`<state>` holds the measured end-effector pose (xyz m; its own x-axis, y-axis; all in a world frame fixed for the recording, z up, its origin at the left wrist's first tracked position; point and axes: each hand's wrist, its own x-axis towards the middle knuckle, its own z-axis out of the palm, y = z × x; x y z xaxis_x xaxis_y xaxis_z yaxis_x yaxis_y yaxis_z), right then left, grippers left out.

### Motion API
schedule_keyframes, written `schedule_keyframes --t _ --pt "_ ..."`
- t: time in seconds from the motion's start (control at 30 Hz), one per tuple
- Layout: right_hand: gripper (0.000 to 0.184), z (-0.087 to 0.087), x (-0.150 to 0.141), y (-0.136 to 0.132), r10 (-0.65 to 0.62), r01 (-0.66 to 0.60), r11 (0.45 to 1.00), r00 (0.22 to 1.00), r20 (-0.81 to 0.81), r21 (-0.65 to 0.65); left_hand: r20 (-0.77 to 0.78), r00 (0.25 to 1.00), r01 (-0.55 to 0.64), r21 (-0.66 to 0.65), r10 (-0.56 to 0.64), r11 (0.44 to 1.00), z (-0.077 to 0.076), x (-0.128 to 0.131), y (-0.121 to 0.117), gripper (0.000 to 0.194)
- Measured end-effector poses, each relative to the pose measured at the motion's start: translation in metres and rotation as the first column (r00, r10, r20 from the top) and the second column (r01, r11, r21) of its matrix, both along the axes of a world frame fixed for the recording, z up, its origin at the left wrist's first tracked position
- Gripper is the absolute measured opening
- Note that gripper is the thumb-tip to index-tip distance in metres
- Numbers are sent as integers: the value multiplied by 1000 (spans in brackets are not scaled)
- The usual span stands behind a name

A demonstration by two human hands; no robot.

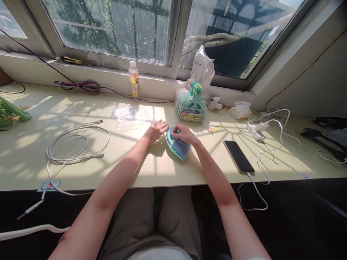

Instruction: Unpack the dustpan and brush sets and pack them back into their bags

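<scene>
A small teal hand brush with grey bristles (pixel 182 147) lies on the table with its teal dustpan (pixel 171 147) under it, bristles toward me. My right hand (pixel 185 134) bends over the brush's handle end, thumb and fingers pinched together on it. My left hand (pixel 156 131) rests palm down just to the left, fingers stretched out, the tips at the set's handle end. Whether those fingertips press on it I cannot tell. Behind stands a row of similar brush-and-dustpan sets (pixel 192 103) in clear wrap, and a crumpled clear plastic bag (pixel 130 117) lies beyond my left hand.
Right of my hands are a small printed card (pixel 215 128), a phone (pixel 239 156) on a charging cable and a white power strip (pixel 255 133). On the left lies a coiled white cable (pixel 50 153). A drink bottle (pixel 135 80) stands by the window.
</scene>
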<state>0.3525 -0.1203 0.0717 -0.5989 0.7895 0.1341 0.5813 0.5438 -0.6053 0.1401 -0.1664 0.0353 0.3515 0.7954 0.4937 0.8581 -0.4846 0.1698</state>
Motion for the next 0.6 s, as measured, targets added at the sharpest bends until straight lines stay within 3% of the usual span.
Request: schedule_keyframes --t 0.17,0.27,0.37,0.43,0.47,0.53,0.6 --pt "16 -2 3 5 6 -6 1000 999 51 -9 12 1000 30 -120 -29 992 -5 2 1 44" --pt "17 -5 0 5 -30 30 1000 998 48 9 40 999 35 -101 -32 994 -3 6 1 47" --pt "15 -6 -5 2 -105 106 994 994 -26 35 214 966 -148 -6 146 989 5 11 0 54" --pt "14 -6 -8 0 -172 181 981 979 -111 73 452 850 -265 -75 270 961 12 14 0 61" --pt "12 -6 -10 -2 -206 222 971 966 -156 91 571 767 -233 -181 294 956 14 16 0 63" --pt "10 -7 -15 -3 -256 284 953 941 -221 105 740 600 41 -409 304 912 16 19 0 62" --pt "12 -8 -18 -2 -256 285 953 938 -234 99 810 495 335 -512 314 791 14 23 -1 63"
